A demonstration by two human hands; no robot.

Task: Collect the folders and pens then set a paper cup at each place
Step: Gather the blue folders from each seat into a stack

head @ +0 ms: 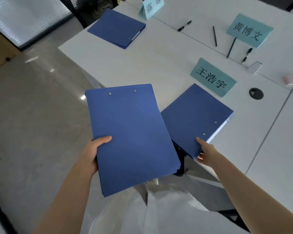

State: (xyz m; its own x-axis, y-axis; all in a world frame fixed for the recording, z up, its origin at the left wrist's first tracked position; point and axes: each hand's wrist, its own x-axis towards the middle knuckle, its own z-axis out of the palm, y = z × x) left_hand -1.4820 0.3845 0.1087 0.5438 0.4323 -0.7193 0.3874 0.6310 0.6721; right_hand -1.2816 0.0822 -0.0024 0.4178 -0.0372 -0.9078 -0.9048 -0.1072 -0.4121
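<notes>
Head view: the left hand grips the near left edge of a blue folder, thumb curled over its cover, holding it in the air off the edge of the white table; two metal rivets show at its far end. Just right of that folder, the right hand pinches the near corner of a second blue folder, thumb on top and fingers beneath; this one lies at the table's near edge, its corner jutting past the rim, with white sheets showing along its right side.

Beyond the right hand stands a teal name card reading 王浩宇. Farther off, a second teal card reads 黄博文, with black pens near it: one thin pen to its left, another below it, a clipped pen beside that. A black marker-style pen lies farther left. Well ahead of the left hand, a third blue folder lies flat near the far corner, next to a pale blue card reading 露娜. A round black cable port sits right of the nearest card
</notes>
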